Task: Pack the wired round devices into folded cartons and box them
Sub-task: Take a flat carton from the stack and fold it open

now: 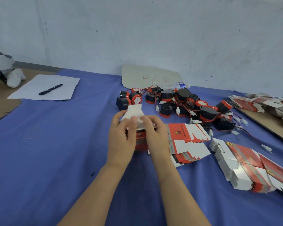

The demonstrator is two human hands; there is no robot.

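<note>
In the head view, a pile of black-and-red round plastic devices (167,95) with thin red wires and white plugs lies on the blue cloth (55,152). Just in front of this pile, toward the person, both hands hold 1 red-and-white folded cardboard carton (140,143). The left hand (121,137) grasps its left side with curled fingers and the right hand (155,136) grasps its right side. The 2 thumbs press at the base of its white top flap (134,111), which stands open. I cannot tell if a device is inside.

Also in front of the pile, to the right of the hands, lie 2 stacks of flat red-and-white cartons (186,136). Behind the pile lies a clear plastic water bottle (176,85). Far left of the pile, a black pen (50,89) rests on a white paper sheet (46,82).
</note>
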